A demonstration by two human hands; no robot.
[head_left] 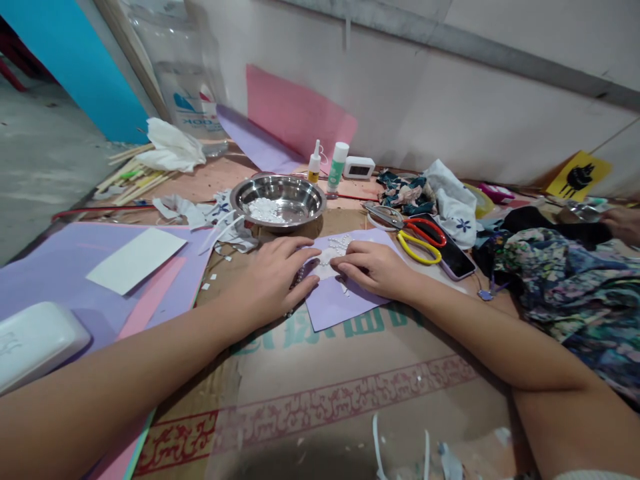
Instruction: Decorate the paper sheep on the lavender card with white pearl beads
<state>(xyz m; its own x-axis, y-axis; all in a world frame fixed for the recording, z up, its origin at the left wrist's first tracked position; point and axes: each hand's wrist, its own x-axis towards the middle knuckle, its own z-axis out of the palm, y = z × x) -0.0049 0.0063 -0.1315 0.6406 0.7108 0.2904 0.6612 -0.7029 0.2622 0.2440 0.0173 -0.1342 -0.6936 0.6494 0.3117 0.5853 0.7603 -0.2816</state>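
Observation:
A sheet of purple paper (pixel 323 313) lies on the cardboard, with a whitish patch in its middle. Small silvery-white beads (pixel 340 245) form a looped pattern on it, and a string of beads (pixel 324 263) runs across the patch between my hands. My left hand (pixel 277 277) rests at the paper's left edge, thumb and fingers apart, with more beads beside its fingers. From the right, my right hand (pixel 375 268) presses down on the patch. Its thumb and index finger are pinched at the bead string; the tips are partly hidden.
Behind my hands stands a steel bowl (pixel 310 215) with white bits, beside a small glue bottle (pixel 314 163) and a glue stick (pixel 338 167). Scissors (pixel 420 247) overlap a phone (pixel 457 257) at right. A white case (pixel 43 343) sits left. Another person's hand (pixel 623 223) shows far right.

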